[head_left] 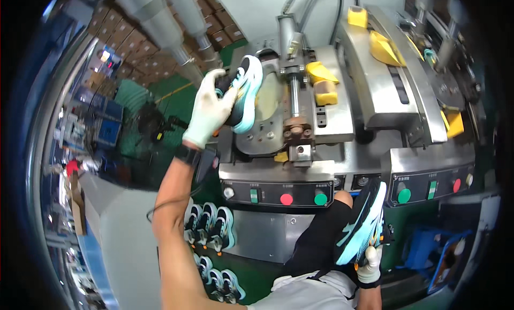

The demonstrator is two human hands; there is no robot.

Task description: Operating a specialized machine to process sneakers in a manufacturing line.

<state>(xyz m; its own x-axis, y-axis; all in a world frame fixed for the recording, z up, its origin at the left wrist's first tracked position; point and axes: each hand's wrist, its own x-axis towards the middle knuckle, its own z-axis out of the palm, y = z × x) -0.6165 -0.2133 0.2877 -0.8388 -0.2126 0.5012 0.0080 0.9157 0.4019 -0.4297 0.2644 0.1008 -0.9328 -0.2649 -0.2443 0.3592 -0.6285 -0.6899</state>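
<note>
My left hand [211, 106], in a white glove, is closed on a black and light-blue sneaker [249, 96] with a pale sole edge. That sneaker is tilted on its side above the left edge of the press's metal plate [259, 141]. Low on the right, my right hand [369, 266], also gloved, grips a second sneaker [364, 224] of the same colours. This one stands nearly upright in front of the machine, its side facing me. Part of my right fingers is hidden behind the shoe.
A steel press with a vertical cylinder [294, 98] and yellow pads [325, 92] stands ahead. Its front panel [276, 193] has red and green buttons. More sneakers [211, 224] sit in rows at lower left. Stacked cartons [128, 42] are at the back left, a blue cart [433, 262] at lower right.
</note>
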